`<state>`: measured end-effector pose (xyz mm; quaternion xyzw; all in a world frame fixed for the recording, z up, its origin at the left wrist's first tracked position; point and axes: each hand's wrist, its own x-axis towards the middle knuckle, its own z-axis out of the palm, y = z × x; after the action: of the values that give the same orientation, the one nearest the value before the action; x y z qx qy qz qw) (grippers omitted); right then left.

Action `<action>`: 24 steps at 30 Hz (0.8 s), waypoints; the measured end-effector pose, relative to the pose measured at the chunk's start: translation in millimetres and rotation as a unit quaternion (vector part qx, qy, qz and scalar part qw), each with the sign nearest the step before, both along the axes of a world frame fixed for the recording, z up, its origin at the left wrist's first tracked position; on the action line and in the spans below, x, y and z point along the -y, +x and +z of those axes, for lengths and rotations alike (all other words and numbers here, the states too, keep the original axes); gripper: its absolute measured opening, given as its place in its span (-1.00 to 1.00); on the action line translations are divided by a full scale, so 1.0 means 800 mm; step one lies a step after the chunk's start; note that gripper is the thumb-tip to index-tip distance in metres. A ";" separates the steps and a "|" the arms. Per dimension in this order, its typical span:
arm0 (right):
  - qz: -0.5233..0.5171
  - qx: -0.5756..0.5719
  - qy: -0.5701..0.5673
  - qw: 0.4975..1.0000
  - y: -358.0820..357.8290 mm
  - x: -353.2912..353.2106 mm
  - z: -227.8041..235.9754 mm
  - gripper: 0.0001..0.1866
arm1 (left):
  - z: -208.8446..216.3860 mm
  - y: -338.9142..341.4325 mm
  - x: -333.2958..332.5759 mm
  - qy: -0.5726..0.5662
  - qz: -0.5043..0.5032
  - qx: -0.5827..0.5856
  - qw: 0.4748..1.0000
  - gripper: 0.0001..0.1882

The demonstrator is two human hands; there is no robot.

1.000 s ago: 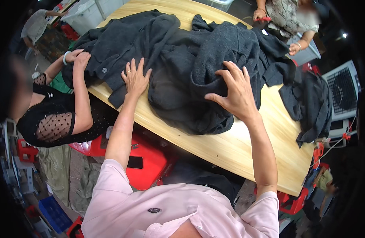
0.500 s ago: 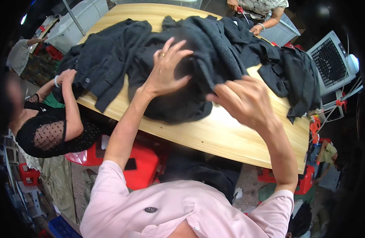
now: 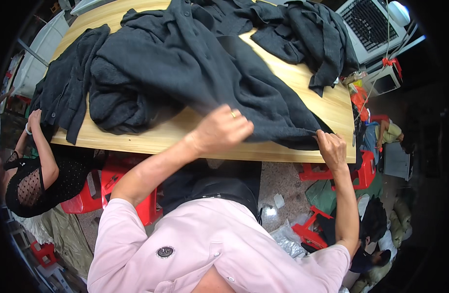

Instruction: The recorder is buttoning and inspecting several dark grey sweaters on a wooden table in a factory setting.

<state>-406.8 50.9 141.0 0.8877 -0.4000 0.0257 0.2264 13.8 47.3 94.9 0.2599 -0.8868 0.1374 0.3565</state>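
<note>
A dark grey buttoned jacket (image 3: 244, 83) lies spread across the wooden table, its near edge pulled out toward the right front. My right hand (image 3: 333, 149) pinches a corner of that edge between thumb and fingers, near the table's front right. My left hand (image 3: 223, 128), with a ring on one finger, is closed at the jacket's near edge in the middle; the cloth just above it is blurred. Bunched dark cloth (image 3: 122, 105) lies under and left of the jacket.
The table (image 3: 136, 142) carries another dark garment (image 3: 68, 83) at the left, beside a co-worker's hands (image 3: 35, 117), and more (image 3: 322, 39) at the back right. An air cooler (image 3: 368, 27) stands beyond the right edge. Red stools (image 3: 80, 200) stand below.
Both hands have come down toward the table's front edge, the right one farther right. The jacket now stretches toward the right front, its corner in my right hand. The view has shifted.
</note>
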 end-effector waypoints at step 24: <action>-0.243 0.419 0.020 0.875 0.052 -0.054 -0.099 -0.58 | -0.018 -0.121 -0.036 0.335 -0.085 0.024 0.938 -0.34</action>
<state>-365.3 94.3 61.5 0.6733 -0.6607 0.3312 0.0187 -83.2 75.9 80.3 0.2847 -0.9086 -0.1924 0.2375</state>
